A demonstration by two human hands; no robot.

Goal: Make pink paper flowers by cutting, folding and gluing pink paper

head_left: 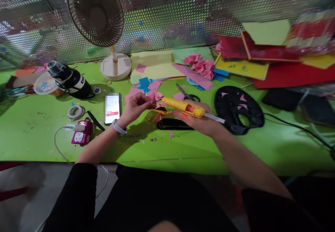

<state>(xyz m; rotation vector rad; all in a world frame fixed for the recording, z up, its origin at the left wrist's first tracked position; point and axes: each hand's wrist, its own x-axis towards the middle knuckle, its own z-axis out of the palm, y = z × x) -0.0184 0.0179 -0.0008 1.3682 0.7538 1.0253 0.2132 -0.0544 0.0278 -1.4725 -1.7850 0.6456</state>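
My right hand (195, 120) is wrapped round a yellow hot glue gun (180, 107), its nozzle pointing left and a clear glue stick (214, 117) poking out of its back end. Close to that nozzle, my left hand (137, 108) pinches a piece of pink paper (156, 96), partly hidden by the fingers. Below the gun lie a yellow-and-black utility knife (161, 109) and a long black object (175, 124), partly covered by my right hand. Scissors (192, 96) with dark handles rest just behind the gun.
A fan (115, 66) stands at the back, with coloured paper sheets (157, 64) beside it. Left are a black bottle (75, 81), a phone (112, 108), tape (75, 112) and a purple plug adapter (81, 132). A black pad (239, 109) with a cord lies right.
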